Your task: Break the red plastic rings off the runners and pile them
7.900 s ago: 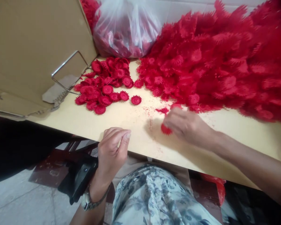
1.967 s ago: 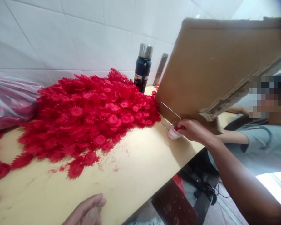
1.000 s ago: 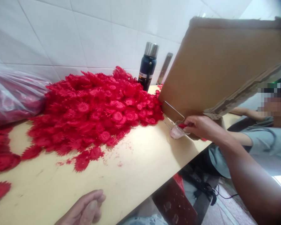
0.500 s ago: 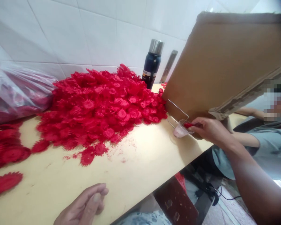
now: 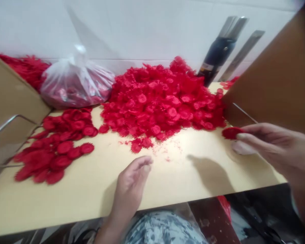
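Observation:
My right hand (image 5: 277,145) pinches a red toothed disc (image 5: 231,133) between thumb and fingers, above a small whitish container (image 5: 242,148) at the right. My left hand (image 5: 129,184) is over the table near its front edge, thumb and fingertips curled close together; whether anything small lies between them is hidden. Beyond it rises a large heap of red toothed pieces (image 5: 165,101). A smaller pile of red discs (image 5: 61,149) lies on the left part of the table.
A tied plastic bag (image 5: 76,83) stands behind the left pile. A dark flask (image 5: 216,54) and a metal strip (image 5: 244,54) stand at the back right. Cardboard panels flank the table, left (image 5: 12,88) and right (image 5: 277,78), with bent wires beside them.
The view has swung left, bringing the left pile and left panel into sight. My right hand has lifted the red disc away from the whitish container and back toward me.

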`<state>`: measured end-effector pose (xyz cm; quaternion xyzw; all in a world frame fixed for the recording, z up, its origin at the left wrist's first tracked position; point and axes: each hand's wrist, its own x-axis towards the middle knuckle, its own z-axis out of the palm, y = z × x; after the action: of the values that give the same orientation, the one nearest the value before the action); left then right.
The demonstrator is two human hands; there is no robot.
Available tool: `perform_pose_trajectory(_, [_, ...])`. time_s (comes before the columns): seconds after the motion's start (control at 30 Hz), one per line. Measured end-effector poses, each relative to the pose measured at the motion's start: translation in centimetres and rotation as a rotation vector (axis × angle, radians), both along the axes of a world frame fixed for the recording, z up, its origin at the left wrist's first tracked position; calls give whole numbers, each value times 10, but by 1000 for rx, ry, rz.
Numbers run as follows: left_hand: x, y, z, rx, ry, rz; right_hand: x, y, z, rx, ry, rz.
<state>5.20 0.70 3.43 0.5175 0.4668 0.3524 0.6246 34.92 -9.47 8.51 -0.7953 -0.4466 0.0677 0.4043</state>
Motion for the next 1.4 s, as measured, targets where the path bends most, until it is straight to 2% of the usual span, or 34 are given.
perform_pose_trajectory(0.07, [8,5,0,-78,-209,-36,-41,31,-4,-77,253,179])
perform_pose_trajectory(0.17, [19,10,3,-299,-563,-39,-101,71,-16,-123,473,536])
perform_pose_trajectory(0.23, [21,12,5,-414,-677,-5,-132,90,-26,-157,469,653])
perform_pose_trajectory(0.27, [19,13,5,-439,-709,27,-143,96,-31,-171,400,687])
perform_pose_trajectory(0.37, [10,14,1,-412,-744,142,-162,108,-39,-164,51,751])
perform_pose_trajectory(0.43, [1,16,-3,-373,-753,198,-165,112,-40,-118,-65,790])
perform_pose_trajectory(0.6, [-17,22,-9,-380,-716,299,-159,116,-32,-7,-74,752])
perform_pose_trajectory(0.77, [-19,24,-8,-312,-618,413,-155,114,-35,-42,-144,857])
perform_pose_trajectory(0.97, [-22,28,-8,-280,-634,414,-158,113,-40,-5,-197,941])
perform_pose_trajectory(1.07, [-25,31,-11,-287,-594,431,-165,116,-34,-7,-171,934])
perform_pose_trajectory(1.2, [-17,28,-11,-141,-560,452,-194,136,-28,84,28,848])
perform_pose_trajectory(1.27, [-7,25,-8,-108,-625,483,-212,152,-33,135,160,824])
perform_pose_trajectory(1.4, [3,28,1,-157,-747,564,-245,166,-51,115,330,901])
